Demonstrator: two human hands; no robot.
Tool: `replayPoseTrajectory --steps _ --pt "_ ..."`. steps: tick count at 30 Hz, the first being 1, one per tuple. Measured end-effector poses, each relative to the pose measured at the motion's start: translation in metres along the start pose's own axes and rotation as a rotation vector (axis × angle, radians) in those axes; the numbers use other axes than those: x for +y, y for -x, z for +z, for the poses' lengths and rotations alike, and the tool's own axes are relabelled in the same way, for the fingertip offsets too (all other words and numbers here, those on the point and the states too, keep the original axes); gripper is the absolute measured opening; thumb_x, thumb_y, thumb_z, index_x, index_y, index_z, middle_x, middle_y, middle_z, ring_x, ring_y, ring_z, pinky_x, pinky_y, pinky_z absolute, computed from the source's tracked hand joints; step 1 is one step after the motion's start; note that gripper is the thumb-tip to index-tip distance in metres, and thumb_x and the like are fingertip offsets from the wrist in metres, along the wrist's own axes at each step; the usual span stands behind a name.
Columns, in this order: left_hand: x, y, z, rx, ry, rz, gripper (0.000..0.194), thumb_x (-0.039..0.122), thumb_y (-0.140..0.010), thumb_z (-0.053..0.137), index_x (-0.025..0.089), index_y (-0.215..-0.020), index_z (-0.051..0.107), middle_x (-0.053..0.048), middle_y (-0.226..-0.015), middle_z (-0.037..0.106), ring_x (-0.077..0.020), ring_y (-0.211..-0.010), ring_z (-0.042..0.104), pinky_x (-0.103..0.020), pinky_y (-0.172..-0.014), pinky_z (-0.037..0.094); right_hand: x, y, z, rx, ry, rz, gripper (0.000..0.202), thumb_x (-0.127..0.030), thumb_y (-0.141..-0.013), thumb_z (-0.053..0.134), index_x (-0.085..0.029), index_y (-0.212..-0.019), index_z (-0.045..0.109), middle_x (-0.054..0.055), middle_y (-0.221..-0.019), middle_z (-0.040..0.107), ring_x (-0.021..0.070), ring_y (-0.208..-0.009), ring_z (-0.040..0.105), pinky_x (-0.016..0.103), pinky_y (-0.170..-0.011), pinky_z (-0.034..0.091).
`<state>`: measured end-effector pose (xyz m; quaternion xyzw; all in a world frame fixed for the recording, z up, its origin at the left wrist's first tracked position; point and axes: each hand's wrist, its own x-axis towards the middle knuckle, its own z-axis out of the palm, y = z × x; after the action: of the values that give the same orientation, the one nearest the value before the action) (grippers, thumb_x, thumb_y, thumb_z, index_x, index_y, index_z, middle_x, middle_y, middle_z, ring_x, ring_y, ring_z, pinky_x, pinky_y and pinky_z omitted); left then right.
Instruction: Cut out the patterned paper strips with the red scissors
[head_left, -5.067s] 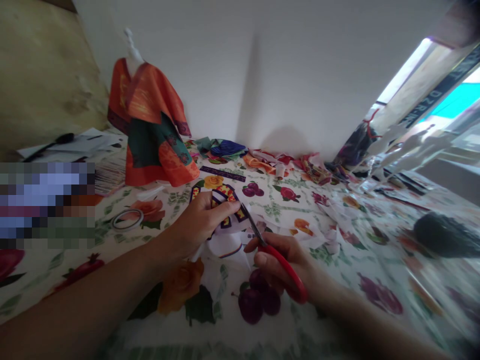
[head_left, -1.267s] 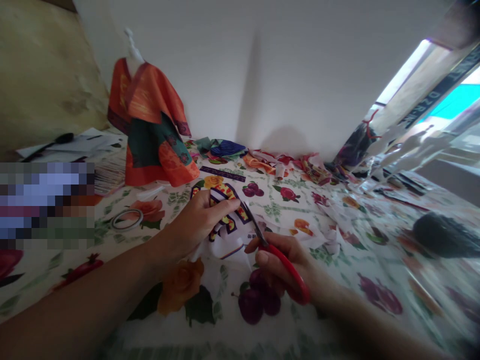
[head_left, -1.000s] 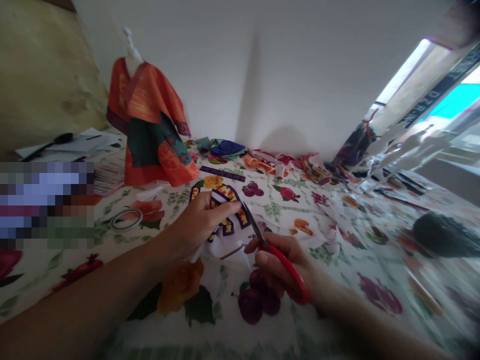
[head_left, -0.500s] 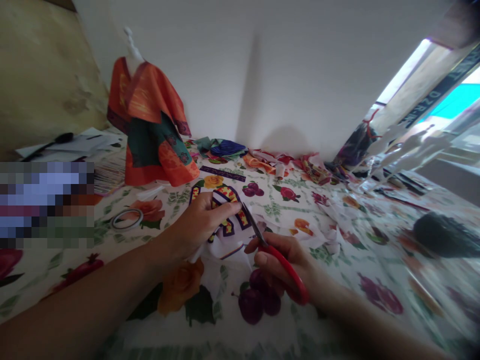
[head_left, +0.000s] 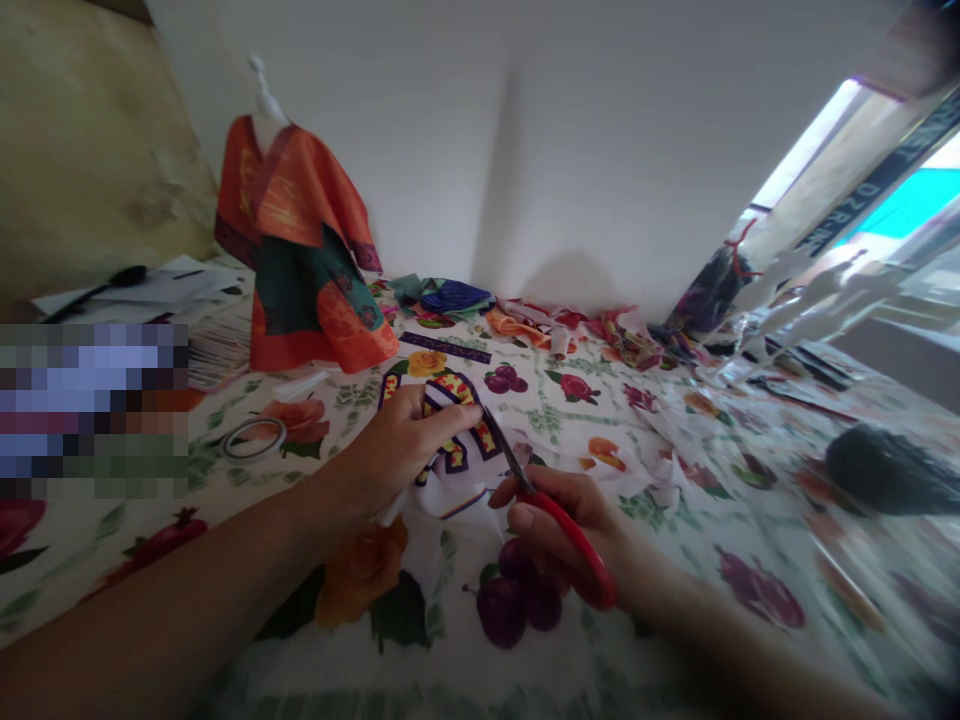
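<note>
My left hand (head_left: 394,440) pinches a fabric cutout (head_left: 457,460) between thumb and fingers. The cutout has a yellow and red pattern with dark purple borders on white cloth, and the hand hides part of it. My right hand (head_left: 585,515) is closed around the red handles of a pair of scissors (head_left: 579,552). Their narrow metal blades point up and left, with the tips at the cutout's right edge, close to my left thumb. The blades look nearly closed. Whether cloth lies between them I cannot tell.
An orange and green robe on a small white mannequin (head_left: 292,240) stands back left. A tape roll (head_left: 253,438) and a dark patterned strip (head_left: 446,347) lie on the flowered tablecloth (head_left: 315,660). Fabric scraps (head_left: 547,325) line the wall; a dark bundle (head_left: 885,470) is at right.
</note>
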<state>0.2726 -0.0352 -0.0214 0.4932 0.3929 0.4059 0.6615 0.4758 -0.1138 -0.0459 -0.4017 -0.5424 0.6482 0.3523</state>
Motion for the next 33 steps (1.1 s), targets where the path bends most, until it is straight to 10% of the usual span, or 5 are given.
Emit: replayPoseTrajectory --steps 33 --pt "0.0057 0.0009 0.0008 -0.006 -0.059 0.062 0.023 0.037 -0.076 0.084 0.017 -0.077 0.072 -0.003 -0.071 0.075 -0.0191 -0.064 0.07 -0.026 -0.059 0.056 0.0041 0.0008 -0.0018 0.007 0.008 0.011 0.041 -0.056 -0.1 0.075 -0.015 -0.103 0.068 -0.006 -0.058 0.054 0.0074 -0.044 0.048 0.013 -0.04 0.036"
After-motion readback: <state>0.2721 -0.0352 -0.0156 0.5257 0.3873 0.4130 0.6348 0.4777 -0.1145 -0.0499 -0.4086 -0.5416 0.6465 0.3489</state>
